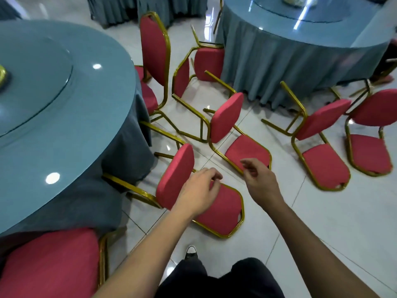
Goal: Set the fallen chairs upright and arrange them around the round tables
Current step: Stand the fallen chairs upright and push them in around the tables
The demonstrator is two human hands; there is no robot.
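Observation:
Several red chairs with gold frames lie toppled on the white tile floor between two round tables. The nearest fallen chair (pixel 221 209) lies on its back by the left table (pixel 32 125). My left hand (pixel 198 191) hovers over this chair with loosely curled fingers and holds nothing. My right hand (pixel 261 179) hangs beside it, also loosely curled and empty, above the backrest of a second fallen chair (pixel 227 117). More fallen chairs lie at the right (pixel 322 162) (pixel 373 136) and further back (pixel 206 61). One chair (pixel 153 52) stands upright at the left table.
The right table (pixel 290 59) has a blue skirt down to the floor. An upright chair seat (pixel 49 265) sits at the lower left, against the left table. My legs and one shoe (pixel 191 252) show at the bottom. A third skirted table stands at the back.

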